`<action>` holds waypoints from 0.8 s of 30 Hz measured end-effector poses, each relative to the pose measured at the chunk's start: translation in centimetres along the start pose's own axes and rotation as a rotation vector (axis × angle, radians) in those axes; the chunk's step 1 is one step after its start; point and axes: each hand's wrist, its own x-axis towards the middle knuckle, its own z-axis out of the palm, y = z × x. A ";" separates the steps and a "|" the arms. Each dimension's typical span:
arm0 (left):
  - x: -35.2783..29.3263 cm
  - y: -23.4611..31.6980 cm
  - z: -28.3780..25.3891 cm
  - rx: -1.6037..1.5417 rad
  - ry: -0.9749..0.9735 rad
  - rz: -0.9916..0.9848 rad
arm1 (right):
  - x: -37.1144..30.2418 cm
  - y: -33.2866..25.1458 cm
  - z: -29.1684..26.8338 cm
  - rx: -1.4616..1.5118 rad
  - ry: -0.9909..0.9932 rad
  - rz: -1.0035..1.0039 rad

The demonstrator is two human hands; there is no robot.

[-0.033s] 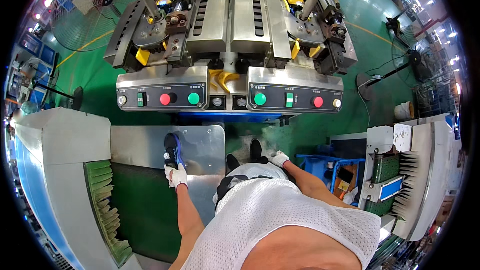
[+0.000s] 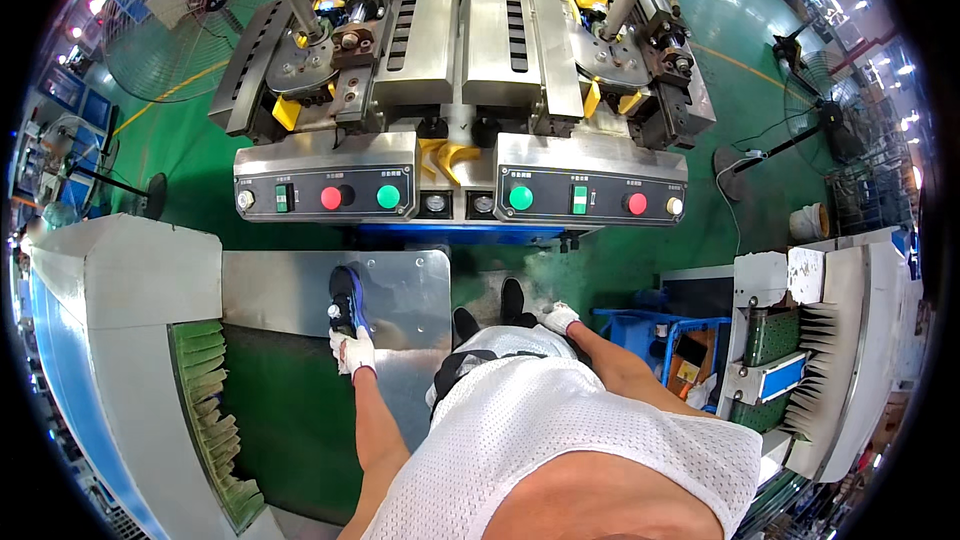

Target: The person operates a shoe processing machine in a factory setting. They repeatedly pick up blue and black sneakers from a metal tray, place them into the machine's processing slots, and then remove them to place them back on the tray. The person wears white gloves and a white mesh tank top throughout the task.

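In my gloved left hand (image 2: 353, 351) is the heel end of a dark shoe (image 2: 347, 290) with a blue sole edge. Its toe points away from me, over the shiny metal plate (image 2: 410, 285) on my left. White matter shows on the shoe near my fingers, too small to make out. My gloved right hand (image 2: 558, 317) rests beside my lap, fingers loosely out and nothing seen in them. It is well below the machine's control panels and left of a blue cart.
Ahead stands a two-station machine with a left panel (image 2: 325, 197) and a right panel (image 2: 590, 198), both with buttons. A conveyor with green bristle flaps (image 2: 208, 420) lies left. The blue cart (image 2: 712, 340) and a brush-fringed machine (image 2: 845, 370) stand right.
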 end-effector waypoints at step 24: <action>0.2 0.1 -0.7 -0.008 -0.057 -0.064 | -0.4 0.4 0.3 -0.017 0.065 -0.115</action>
